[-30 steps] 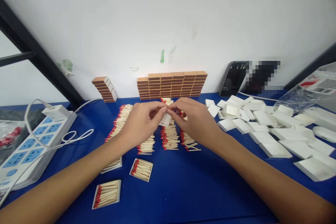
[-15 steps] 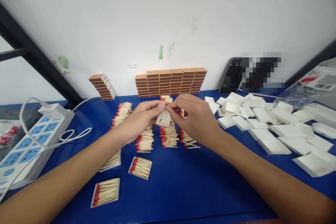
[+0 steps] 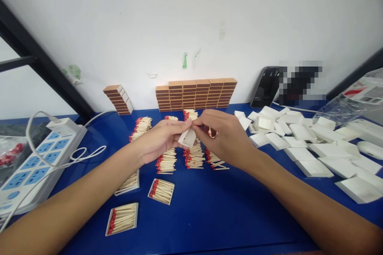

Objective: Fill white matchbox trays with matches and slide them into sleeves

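A small white matchbox tray (image 3: 187, 138) is held between my two hands over the piles of matches. My left hand (image 3: 164, 135) pinches it from the left, thumb on top. The fingertips of my right hand (image 3: 223, 133) are closed on its upper right edge. Below lie red-tipped matches (image 3: 166, 161) in several rows, partly hidden by my hands. Nearer to me are a filled matchbox tray (image 3: 161, 191) and another filled tray (image 3: 122, 219); a third filled tray (image 3: 128, 183) shows partly behind my left forearm.
Stacked brown matchboxes (image 3: 196, 95) line the wall, with a shorter stack (image 3: 118, 99) to their left. White matchbox trays (image 3: 314, 167) lie heaped at right beside a phone (image 3: 265, 87). At left sits a power strip (image 3: 38, 163) with a white cable (image 3: 89, 153).
The white tray has turned and tilted a little between my fingers. Both hands keep hold of it and have barely moved. The whole view has shifted slightly.
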`<state>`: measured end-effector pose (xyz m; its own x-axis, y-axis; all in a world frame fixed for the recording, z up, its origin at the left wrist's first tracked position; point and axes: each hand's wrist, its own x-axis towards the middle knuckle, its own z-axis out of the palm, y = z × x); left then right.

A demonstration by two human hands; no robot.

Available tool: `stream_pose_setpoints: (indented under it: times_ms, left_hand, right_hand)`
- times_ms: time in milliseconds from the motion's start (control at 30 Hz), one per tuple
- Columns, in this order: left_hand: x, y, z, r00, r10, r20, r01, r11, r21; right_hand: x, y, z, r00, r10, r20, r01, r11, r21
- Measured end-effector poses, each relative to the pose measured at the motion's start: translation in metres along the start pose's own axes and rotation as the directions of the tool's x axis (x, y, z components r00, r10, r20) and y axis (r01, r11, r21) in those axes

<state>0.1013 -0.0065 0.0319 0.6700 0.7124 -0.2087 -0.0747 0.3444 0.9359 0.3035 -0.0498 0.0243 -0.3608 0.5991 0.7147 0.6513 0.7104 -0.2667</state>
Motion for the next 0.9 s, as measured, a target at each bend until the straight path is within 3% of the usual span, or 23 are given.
stream_pose_setpoints:
  times_ms: [200,433,700,800,900]
  left_hand:
    - [-0.002,0.004,-0.001,0.997,-0.027,0.071,0.024,0.999,0.041]
    - [0.001,0.003,-0.004,0.997,-0.065,-0.041,0.067,0.997,0.049]
    - [-0.002,0.005,0.001,0.998,-0.004,0.063,0.002,0.999,0.043]
    - [-0.003,0.007,0.003,1.000,-0.009,0.016,0.008,0.997,0.077]
    - [-0.004,0.009,0.003,0.997,0.006,-0.073,0.003,0.993,0.121]
  right_hand:
    - [0.001,0.001,0.000,1.000,0.021,-0.023,-0.019,0.997,0.080]
    - [0.001,0.010,0.006,1.000,0.013,0.027,-0.015,0.995,0.096]
    - [0.001,-0.001,0.006,0.998,-0.005,-0.065,0.008,0.999,0.043]
    - [0.007,0.003,-0.006,0.999,-0.016,-0.036,0.016,1.000,0.008]
    - [0.014,0.029,-0.038,0.999,0.041,0.001,-0.040,0.980,-0.195]
